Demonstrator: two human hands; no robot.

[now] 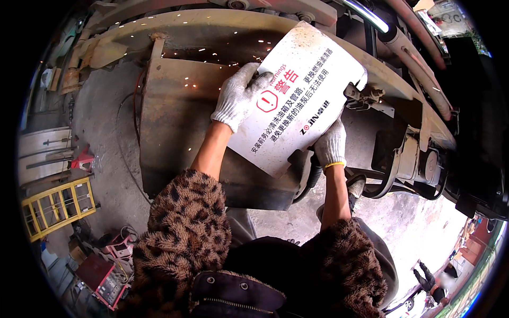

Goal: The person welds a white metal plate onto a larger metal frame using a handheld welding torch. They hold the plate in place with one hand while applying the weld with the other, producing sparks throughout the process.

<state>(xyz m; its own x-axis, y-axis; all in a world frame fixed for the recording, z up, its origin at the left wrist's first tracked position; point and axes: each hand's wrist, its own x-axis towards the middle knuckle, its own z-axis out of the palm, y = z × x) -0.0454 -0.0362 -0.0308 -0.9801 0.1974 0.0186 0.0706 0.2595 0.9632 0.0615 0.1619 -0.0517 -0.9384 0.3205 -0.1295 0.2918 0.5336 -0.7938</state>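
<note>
A white printed board [297, 100] with red and black marks and a stained surface is tilted in front of me, over a brown metal part. My left hand [239, 96], in a white knit glove, is closed on the board's upper left edge, with the thumb across its face. My right hand [332, 144], gloved the same way, is at the board's lower right edge. Its fingers curl out of sight behind the board, and what they hold is hidden. A thick black cable [314, 172] hangs beside that hand. Bright sparks [214, 53] fly beyond the board's upper left.
The large brown metal panel [180, 116] and a curved beam [212, 25] surround the work. A shiny cylinder rod [366, 14] is at upper right. Left are a yellow ladder-like frame [58, 208] and a red machine [101, 280]. Another person [432, 283] is far off at lower right.
</note>
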